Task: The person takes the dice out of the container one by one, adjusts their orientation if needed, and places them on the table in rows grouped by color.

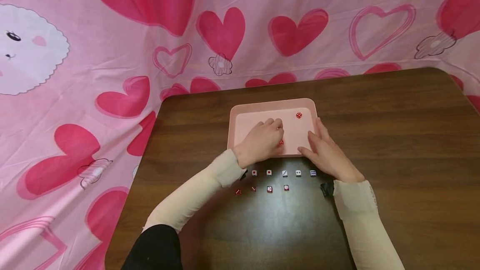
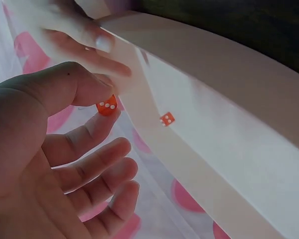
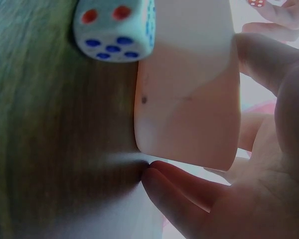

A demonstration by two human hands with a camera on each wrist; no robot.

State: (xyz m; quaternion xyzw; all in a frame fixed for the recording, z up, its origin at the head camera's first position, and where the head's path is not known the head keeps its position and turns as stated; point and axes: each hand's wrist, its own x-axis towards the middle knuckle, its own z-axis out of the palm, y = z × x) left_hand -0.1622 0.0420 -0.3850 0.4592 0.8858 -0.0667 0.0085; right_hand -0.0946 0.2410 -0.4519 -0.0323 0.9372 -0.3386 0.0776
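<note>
My left hand [image 1: 261, 140] is over the pink tray [image 1: 235, 116], pinching a red die [image 2: 107, 105] between thumb and index finger. The die's white pips face the left wrist camera, and the other three fingers are loosely bent. Another red die [image 1: 298, 115] lies inside the tray near its far right corner. At the near right corner of the tray, my right hand [image 1: 330, 157] grips the wall. Its thumb [image 3: 261, 59] is over the rim, and lower fingers [image 3: 177, 194] lie against the outside near the tabletop.
On the brown table [image 1: 390, 136], a row of several white dice [image 1: 284, 173] lies just before the tray. Nearer me is a second row of several red dice [image 1: 269, 189]. One white die [image 3: 114, 30] shows close up beside the tray wall. Pink heart-patterned cloth [image 1: 258, 57] hangs behind.
</note>
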